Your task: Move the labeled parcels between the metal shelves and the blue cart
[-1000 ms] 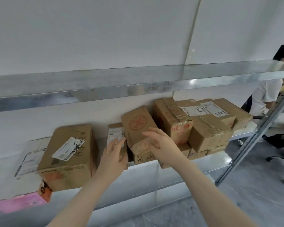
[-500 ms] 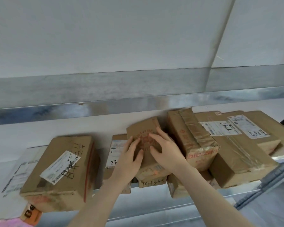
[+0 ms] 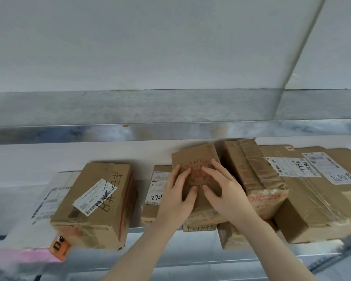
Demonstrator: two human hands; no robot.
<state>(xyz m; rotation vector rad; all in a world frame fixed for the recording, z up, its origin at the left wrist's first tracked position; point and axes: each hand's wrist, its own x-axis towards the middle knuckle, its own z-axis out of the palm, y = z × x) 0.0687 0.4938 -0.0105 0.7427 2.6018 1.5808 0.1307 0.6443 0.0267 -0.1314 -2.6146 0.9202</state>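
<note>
Head view: both hands, left (image 3: 175,196) and right (image 3: 224,192), lie spread and flat on the stamped parcel (image 3: 197,175), which leans atop 2 boxes on the metal shelf (image 3: 170,243), probably steadying it; whether they grip is unclear.

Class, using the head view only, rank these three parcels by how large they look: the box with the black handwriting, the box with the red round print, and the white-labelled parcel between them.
1. Box with black handwriting, clearly largest.
2. Box with red round print, partly covered by both hands.
3. White-labelled parcel, though partly hidden, so ranks 2 and 3 are unsure.
</note>
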